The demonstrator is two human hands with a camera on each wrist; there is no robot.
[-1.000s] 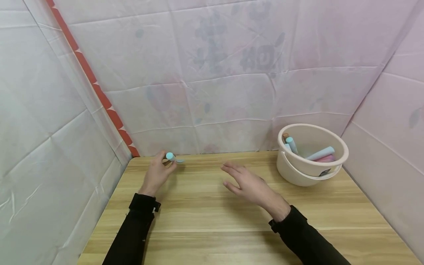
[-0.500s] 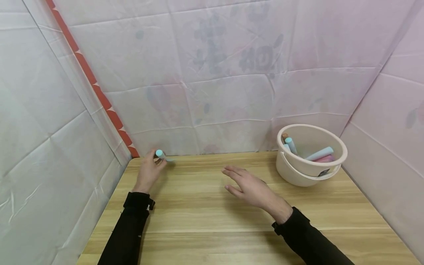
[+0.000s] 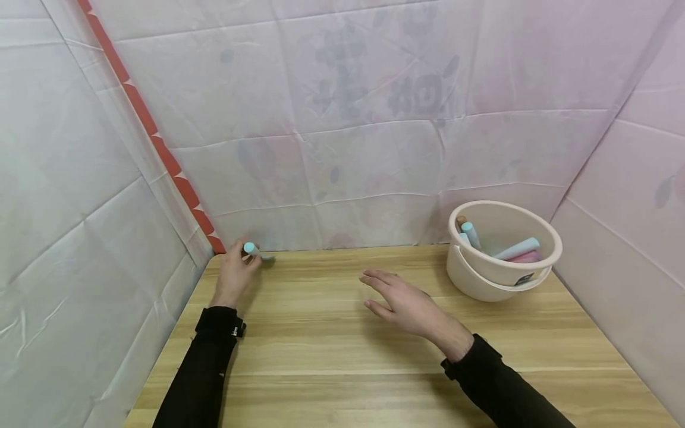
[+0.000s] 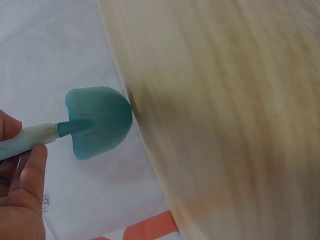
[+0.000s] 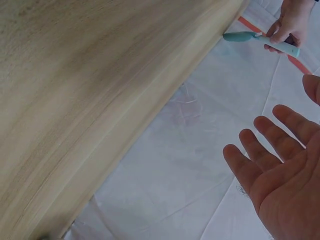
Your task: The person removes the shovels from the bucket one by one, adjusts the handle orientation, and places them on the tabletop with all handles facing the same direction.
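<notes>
At the back left corner of the table, my left hand [image 3: 234, 276] grips a small trowel [image 3: 251, 248] by its pale blue handle. The trowel stands roughly upright, handle up. In the left wrist view its rounded teal blade [image 4: 102, 120] points down, the tip meeting the table at its back edge. My thumb and fingers are around the handle, hiding part of it. Over the middle of the table my right hand [image 3: 412, 306] hovers with its fingers spread, holding nothing. The right wrist view shows the right palm [image 5: 285, 185] with the trowel far behind it.
A cream bucket [image 3: 473, 279] with a lowered handle stands at the back right. Inside are pale blue handles [image 3: 518, 247], something pink [image 3: 527, 256] and a brown end [image 3: 461, 220]. Pale sheeting [image 3: 342, 160] walls the wooden table [image 3: 332, 339] at the back and sides.
My left hand has moved left along the back edge with the trowel, toward the corner, slowing lately. The right hand has barely moved, and the bucket stays put.
</notes>
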